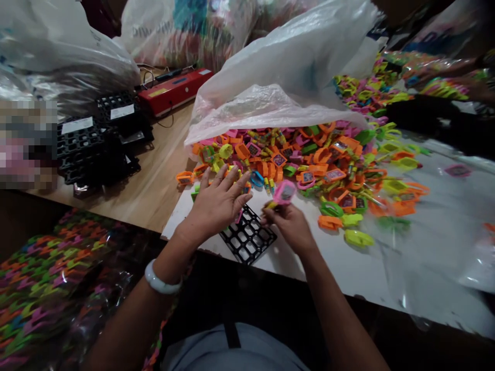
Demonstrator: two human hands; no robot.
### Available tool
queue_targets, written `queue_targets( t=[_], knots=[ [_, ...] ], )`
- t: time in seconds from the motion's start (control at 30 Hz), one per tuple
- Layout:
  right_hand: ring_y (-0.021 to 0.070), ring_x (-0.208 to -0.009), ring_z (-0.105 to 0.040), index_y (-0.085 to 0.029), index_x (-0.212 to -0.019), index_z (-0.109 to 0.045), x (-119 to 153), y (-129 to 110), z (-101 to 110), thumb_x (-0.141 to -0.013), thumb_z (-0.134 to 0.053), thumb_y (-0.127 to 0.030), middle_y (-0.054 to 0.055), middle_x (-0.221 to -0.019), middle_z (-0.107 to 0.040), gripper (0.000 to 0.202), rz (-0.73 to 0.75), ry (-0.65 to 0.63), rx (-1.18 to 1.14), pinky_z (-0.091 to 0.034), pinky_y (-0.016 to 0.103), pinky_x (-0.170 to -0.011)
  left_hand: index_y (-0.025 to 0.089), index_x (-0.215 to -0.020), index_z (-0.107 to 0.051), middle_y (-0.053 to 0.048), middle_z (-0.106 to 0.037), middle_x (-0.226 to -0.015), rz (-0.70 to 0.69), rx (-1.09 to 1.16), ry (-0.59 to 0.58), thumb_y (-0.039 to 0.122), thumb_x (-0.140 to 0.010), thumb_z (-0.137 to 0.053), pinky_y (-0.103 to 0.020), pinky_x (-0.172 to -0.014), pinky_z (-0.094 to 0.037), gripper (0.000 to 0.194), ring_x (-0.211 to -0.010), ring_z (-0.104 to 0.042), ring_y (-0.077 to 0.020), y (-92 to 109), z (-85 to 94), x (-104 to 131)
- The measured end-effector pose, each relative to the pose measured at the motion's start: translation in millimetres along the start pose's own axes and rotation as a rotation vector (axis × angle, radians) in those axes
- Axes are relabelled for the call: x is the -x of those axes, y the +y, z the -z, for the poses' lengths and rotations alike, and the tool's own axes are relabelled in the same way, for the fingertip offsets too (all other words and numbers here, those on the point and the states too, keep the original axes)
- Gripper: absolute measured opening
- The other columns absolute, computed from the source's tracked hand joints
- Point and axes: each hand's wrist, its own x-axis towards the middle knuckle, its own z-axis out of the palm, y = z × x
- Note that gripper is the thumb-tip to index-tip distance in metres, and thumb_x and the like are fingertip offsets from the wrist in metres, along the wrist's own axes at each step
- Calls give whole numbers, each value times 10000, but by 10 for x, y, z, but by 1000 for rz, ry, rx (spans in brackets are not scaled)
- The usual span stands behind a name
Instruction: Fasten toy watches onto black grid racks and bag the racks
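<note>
A black plastic grid tray (248, 238) lies at the near edge of the white work surface, its far left part hidden by my left hand (216, 203). That hand reaches over the tray with its fingers spread. Something pink shows beside the thumb, in the tray. My right hand (292, 226), just right of the tray, pinches a pink toy watch (285, 192) with its face up; a bit of yellow shows at the fingers. Beyond both hands spreads a heap of orange, pink, green and yellow toy watches (278, 159).
A large clear plastic bag (286, 67) opens over the heap. On the left stand stacked black trays (83, 149) and a red machine (176, 93). Packed colourful toys (58, 278) lie low at left. Another person's arm (444, 72) shows at far right.
</note>
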Motion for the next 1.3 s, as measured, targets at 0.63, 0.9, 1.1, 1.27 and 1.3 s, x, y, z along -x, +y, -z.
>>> queue_targets(
  t=[0.63, 0.9, 1.1, 1.27, 1.3],
  knots=[
    [192, -686, -607, -220, -810, -599, 21, 130, -628, -745, -510, -180, 36, -795, -694, 117, 409, -22, 399, -465, 281, -642, 275, -1542, -339, -57, -368, -1598, -5, 48, 17, 442, -1051, -208, -587, -1231, -121, 535, -1523, -233, -298, -54, -38, 23],
    [223, -850, -638, -190, -986, -637, 32, 127, -732, -837, -522, -162, 89, -976, -709, 190, 374, -45, 594, -483, 307, -742, 291, -1535, -349, -58, -382, -1594, -27, 14, 42, 470, -1049, -240, -604, -1214, -140, 530, -1511, -258, -322, -59, -59, 20],
    [172, -762, -637, -200, -927, -652, -139, 69, -362, -883, -527, -215, 27, -881, -696, 134, 415, -89, 383, -499, 282, -735, 290, -1522, -382, -60, -415, -1576, -46, -16, 73, 457, -1049, -257, -589, -1209, -177, 516, -1494, -303, -320, -104, -85, 40],
    [249, -938, -645, -150, -980, -659, -565, -96, -69, -914, -581, -287, 137, -1057, -688, 171, 232, 292, 861, -496, 338, -795, 297, -1526, -370, -48, -394, -1590, -37, -24, 43, 467, -1047, -254, -583, -1219, -168, 521, -1498, -296, -311, -121, -56, 55],
    [260, -968, -643, -138, -1010, -662, -632, -118, -46, -905, -604, -284, 157, -1103, -683, 189, 180, 275, 987, -495, 340, -799, 295, -1527, -369, -45, -393, -1591, -32, -29, 35, 463, -1049, -254, -580, -1220, -174, 520, -1499, -294, -309, -123, -45, 57]
  ],
)
